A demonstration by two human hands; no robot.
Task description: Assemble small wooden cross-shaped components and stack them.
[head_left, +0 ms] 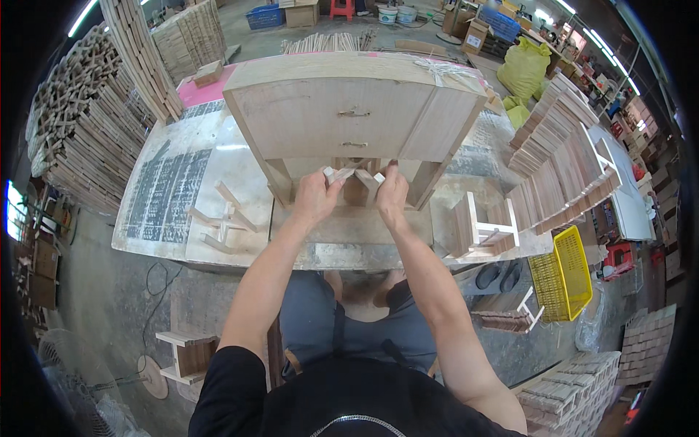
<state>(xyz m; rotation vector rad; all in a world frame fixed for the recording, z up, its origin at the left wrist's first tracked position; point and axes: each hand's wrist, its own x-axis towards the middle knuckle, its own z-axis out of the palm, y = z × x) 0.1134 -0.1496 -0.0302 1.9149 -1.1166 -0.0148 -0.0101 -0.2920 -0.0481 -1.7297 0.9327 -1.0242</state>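
Observation:
My left hand (317, 197) and my right hand (392, 193) are closed on a small wooden frame (362, 176) of pale sticks, one hand on each side. Its stick ends show between my fingers, while its far part is hidden under the wooden box stand (335, 109). The stand is upright on the workbench (349, 255), with two metal fittings on its front panel and a gap below that panel. To the left of my hands lies a wooden piece with crossed legs (231, 218). At the right, a few wooden frames (489, 227) stand together.
Bundled sticks (87, 124) are piled high at the left. Stacked wooden frames (564, 167) rise at the right, beyond a yellow basket (562, 273). A yellow-green sack (524, 67) stands at the back right. On the floor are a cable (151, 291) and more stacked wood (571, 397).

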